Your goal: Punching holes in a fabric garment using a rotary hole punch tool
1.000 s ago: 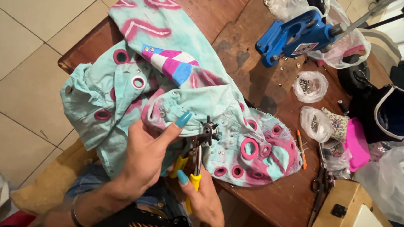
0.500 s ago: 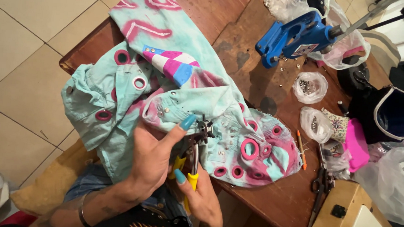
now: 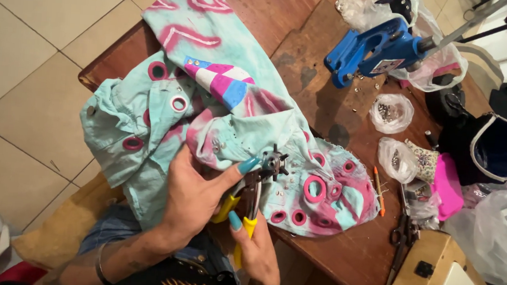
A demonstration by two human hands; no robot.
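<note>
A pale turquoise garment (image 3: 165, 117) with pink rings and pink painted marks lies bunched over the wooden table (image 3: 341, 258). My left hand (image 3: 192, 195) grips a fold of this cloth, its thumb pressed near the head of a rotary punch plier (image 3: 270, 165). My right hand (image 3: 254, 251) is wrapped around the plier's yellow handles (image 3: 242, 211), below the table's near edge. The plier's star-shaped wheel rests against the cloth near several small metal studs.
A blue hand press (image 3: 375, 49) stands at the back on a dark board. Clear bags of small metal parts (image 3: 391, 111), a pink object (image 3: 446, 188), scissors (image 3: 403, 233), an orange pencil (image 3: 378, 188) and a black pouch (image 3: 494, 146) crowd the right side. Tiled floor lies to the left.
My left hand has closed more around the cloth fold and its thumb has shifted toward the plier head. The plier stays at about the same spot.
</note>
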